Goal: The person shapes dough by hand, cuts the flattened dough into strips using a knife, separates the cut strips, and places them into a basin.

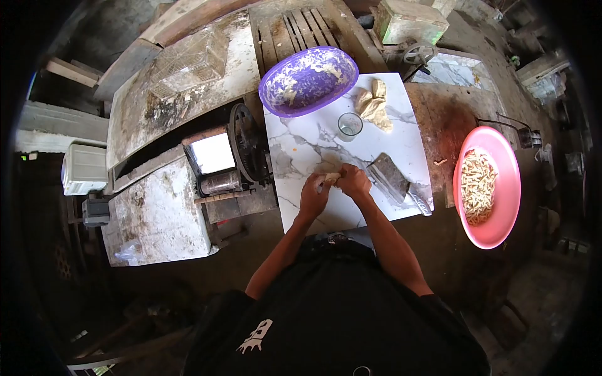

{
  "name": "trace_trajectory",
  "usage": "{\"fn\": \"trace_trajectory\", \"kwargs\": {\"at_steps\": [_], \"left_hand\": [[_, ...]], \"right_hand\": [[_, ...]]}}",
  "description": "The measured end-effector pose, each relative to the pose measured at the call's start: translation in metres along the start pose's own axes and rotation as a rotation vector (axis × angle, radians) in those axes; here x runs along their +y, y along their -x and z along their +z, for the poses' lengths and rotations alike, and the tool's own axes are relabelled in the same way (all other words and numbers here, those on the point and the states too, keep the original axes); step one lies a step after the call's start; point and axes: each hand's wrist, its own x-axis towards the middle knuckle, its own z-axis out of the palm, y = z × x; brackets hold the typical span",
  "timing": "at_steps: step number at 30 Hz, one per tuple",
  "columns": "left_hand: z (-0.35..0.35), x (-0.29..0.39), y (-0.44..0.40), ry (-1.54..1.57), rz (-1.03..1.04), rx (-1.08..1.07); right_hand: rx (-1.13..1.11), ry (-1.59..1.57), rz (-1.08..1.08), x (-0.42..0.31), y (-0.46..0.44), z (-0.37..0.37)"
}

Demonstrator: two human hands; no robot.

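Over the near part of the white marbled board (288, 203), both my hands are closed on a small pale piece of dough (330, 178). My left hand (313, 195) grips its left side, with thumb and fingers curled around it. My right hand (355, 182) holds the other end in a closed grasp. A cleaver (392, 180) with a pale handle lies flat to the right of my right hand. Beyond the hands stands a clear drinking glass (349, 126), and behind it rests a larger lump of dough (375, 108).
A purple basin (307, 84) smeared with dough sits at the board's far left. On the right is a pink basin (498, 219) holding many short pale strips. A hand-cranked roller machine (219, 182) with a dark wheel stands left of the board, beside stained tabletops (157, 219).
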Motion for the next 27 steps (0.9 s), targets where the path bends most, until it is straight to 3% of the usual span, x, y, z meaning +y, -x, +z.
{"fn": "trace_trajectory", "kwargs": {"at_steps": [3,5,8,10,14,16,19,21,23,24,25,26,27], "left_hand": [[-0.002,-0.003,0.001,0.064,-0.054,0.004],[-0.003,-0.005,0.002,-0.275,0.031,0.014],[-0.005,0.001,0.003,-0.488,0.101,0.028],[-0.007,0.001,0.001,-0.533,0.075,-0.039],[0.0,0.003,-0.008,-0.531,-0.019,-0.14],[0.0,0.006,-0.014,-0.497,-0.015,-0.18],[-0.006,0.007,-0.021,-0.381,0.02,-0.311],[-0.015,0.015,-0.022,-0.304,0.053,-0.407],[-0.025,0.035,-0.025,-0.17,-0.054,-0.557],[-0.023,0.028,-0.023,-0.172,-0.055,-0.56],[-0.018,0.015,-0.019,-0.213,0.092,-0.478],[-0.013,0.002,-0.015,-0.252,0.236,-0.393],[-0.01,-0.003,-0.014,-0.251,0.234,-0.393]], "right_hand": [[0.013,-0.064,0.012,0.001,0.0,0.0],[0.027,-0.074,0.009,0.002,0.006,0.001],[0.067,-0.124,-0.171,0.021,0.005,0.016],[0.149,-0.109,-0.435,0.03,0.003,0.025],[0.021,-0.133,-0.431,0.041,0.011,0.019],[0.019,-0.291,-0.576,0.049,0.018,0.016],[-0.144,-0.414,-0.462,0.053,0.027,0.01],[-0.074,-0.342,-0.458,0.047,0.035,0.008],[-0.005,-0.267,-0.459,0.037,0.037,0.013],[0.086,-0.228,-0.369,0.034,0.037,0.018],[0.177,-0.186,-0.279,0.028,0.037,0.02],[0.176,-0.187,-0.279,0.023,0.038,0.021],[0.198,-0.19,-0.25,0.016,0.04,0.018]]}}
